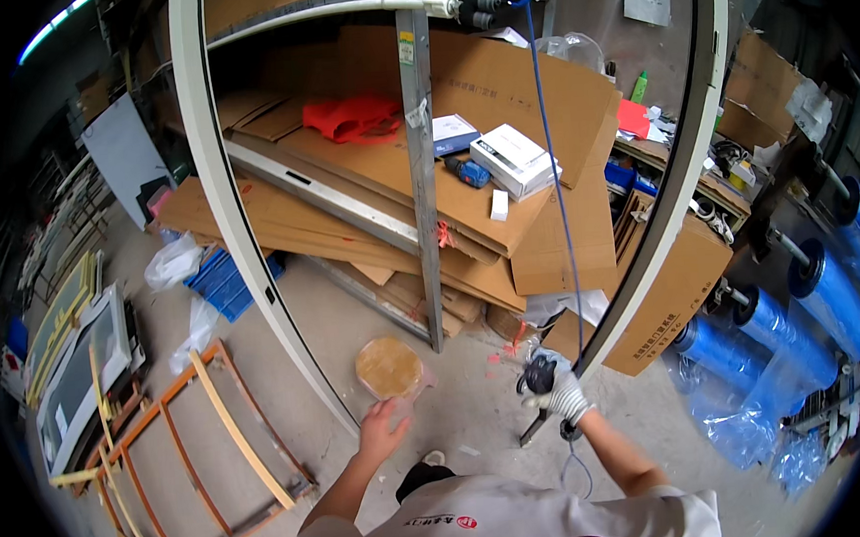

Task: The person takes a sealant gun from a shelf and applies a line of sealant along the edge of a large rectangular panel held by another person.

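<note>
My left hand [385, 429] is bare and held out with its fingers stretched, holding nothing that I can see. Just ahead of it is a round, brown-topped thing [389, 366] with a clear edge, perhaps plastic wrap; I cannot tell whether they touch. A white knit glove covers my right hand [567, 399], which is closed around a dark hand tool [538, 375] beside the foot of the pale frame's right post [676, 189]. The tool's exact kind is unclear. A blue hose [553, 153] hangs down close to that hand. The frame's left post [235, 216] slants down towards my left arm.
Behind the frame, cardboard sheets [346, 180] lie stacked, with white boxes [514, 160] and a blue power tool [467, 172] on top. A metal upright [423, 190] stands midway. Wooden frames [170, 437] lie left; blue film rolls [831, 303] stand right.
</note>
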The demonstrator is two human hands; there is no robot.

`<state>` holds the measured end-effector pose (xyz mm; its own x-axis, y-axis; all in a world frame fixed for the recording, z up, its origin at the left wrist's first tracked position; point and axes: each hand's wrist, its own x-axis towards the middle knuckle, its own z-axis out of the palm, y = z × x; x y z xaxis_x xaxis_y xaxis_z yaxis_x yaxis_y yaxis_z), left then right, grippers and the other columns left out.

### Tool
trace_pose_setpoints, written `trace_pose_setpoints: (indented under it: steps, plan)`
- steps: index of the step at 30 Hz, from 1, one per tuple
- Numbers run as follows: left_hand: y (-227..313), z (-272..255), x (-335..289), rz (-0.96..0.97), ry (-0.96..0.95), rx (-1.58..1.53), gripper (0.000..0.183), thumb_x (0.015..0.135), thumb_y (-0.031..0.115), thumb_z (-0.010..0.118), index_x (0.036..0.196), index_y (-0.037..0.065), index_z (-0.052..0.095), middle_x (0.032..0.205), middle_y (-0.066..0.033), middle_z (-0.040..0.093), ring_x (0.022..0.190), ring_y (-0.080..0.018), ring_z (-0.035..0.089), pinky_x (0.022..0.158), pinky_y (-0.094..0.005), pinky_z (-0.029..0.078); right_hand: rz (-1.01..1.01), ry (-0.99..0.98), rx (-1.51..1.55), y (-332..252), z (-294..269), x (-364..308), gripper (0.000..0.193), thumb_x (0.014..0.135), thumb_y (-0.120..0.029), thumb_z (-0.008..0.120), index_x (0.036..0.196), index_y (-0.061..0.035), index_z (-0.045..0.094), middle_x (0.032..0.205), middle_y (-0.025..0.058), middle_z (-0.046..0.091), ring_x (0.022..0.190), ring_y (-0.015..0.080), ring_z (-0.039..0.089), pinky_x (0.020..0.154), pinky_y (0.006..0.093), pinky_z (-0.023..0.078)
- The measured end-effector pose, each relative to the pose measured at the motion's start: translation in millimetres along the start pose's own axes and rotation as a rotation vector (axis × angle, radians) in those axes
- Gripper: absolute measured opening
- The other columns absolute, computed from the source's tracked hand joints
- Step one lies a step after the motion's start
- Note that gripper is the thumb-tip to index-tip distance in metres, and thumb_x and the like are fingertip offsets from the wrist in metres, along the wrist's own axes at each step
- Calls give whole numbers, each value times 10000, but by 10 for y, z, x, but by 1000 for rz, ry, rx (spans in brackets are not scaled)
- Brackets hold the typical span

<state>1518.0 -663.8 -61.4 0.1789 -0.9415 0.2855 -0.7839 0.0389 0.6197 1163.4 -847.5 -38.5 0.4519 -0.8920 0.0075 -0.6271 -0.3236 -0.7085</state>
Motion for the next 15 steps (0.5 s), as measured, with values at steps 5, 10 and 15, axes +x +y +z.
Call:
trace_pose_setpoints:
  steps: [5,10,15]
  plan:
    - [-882,-519,-128,-202,212,-99,352,752,141,671,1045,-18,562,878,-151,608,818,-301,590,738,-382,479,-195,335,713,-2032,-1014,967,306,738,-157,740,986,-55,594,823,-10,614,694,84,552,651,246,483]
    - [-1282,-687,-260,-286,292,-228,312,766,77,654,1041,-36,559,846,-145,613,744,-251,600,699,-346,487,-749,1032,606,-3824,-2047,1697,264,764,-153,715,948,-23,578,731,2,606,655,101,544,638,223,456]
    - [-1233,-633,-215,-242,285,-239,305,770,66,649,1040,-40,557,799,-135,618,729,-239,600,695,-342,483,-936,1603,188,-4353,-2831,2776,552,776,-224,711,1243,-40,480,971,75,599,847,208,568,797,297,466]
